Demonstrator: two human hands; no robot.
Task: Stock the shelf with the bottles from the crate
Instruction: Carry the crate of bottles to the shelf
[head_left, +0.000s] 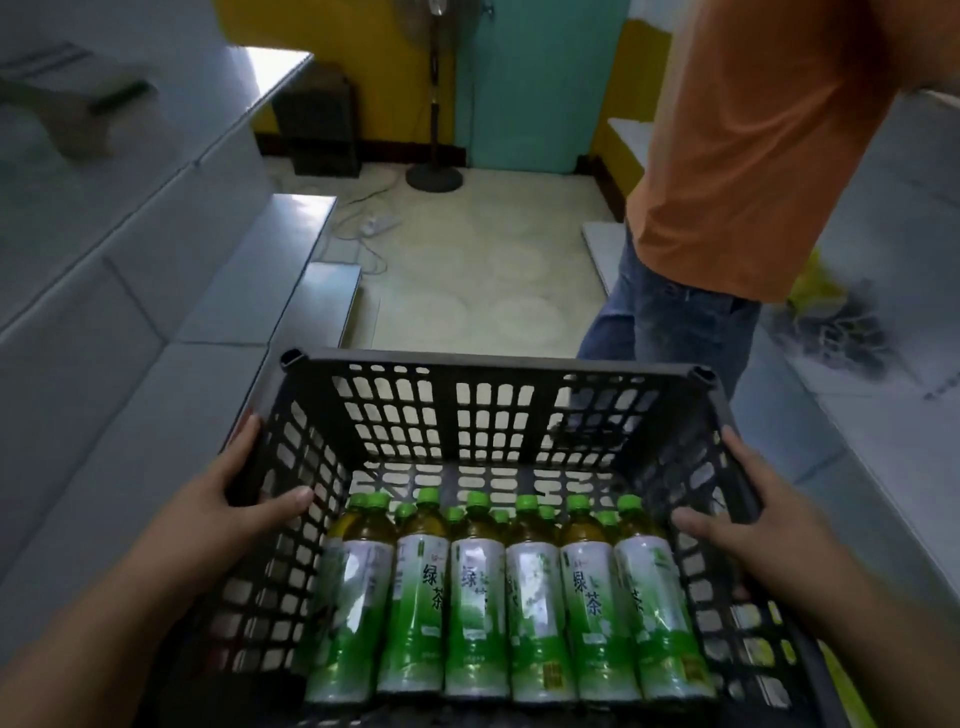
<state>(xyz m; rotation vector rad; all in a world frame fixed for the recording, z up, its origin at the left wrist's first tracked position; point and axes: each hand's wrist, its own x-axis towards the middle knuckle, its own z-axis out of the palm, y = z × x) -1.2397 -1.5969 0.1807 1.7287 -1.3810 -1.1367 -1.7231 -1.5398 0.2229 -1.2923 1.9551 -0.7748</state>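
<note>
A dark grey slatted plastic crate (493, 405) fills the lower middle of the head view. Several green-tea bottles (478, 603) with green caps and green-white labels lie side by side in its near half. My left hand (234, 499) grips the crate's left wall, thumb inside, fingers outside. My right hand (737, 525) grips the right wall the same way. White shelf boards (156, 218) run in steps along the left side; a blurred box-like item (78, 114) rests on an upper level.
A person in an orange shirt and jeans (727, 182) stands close ahead on the right. On the pale floor beyond stand a fan on a round base (434, 176), a dark box (317, 124) and a power strip with cables (374, 226). More white shelving (883, 312) lines the right.
</note>
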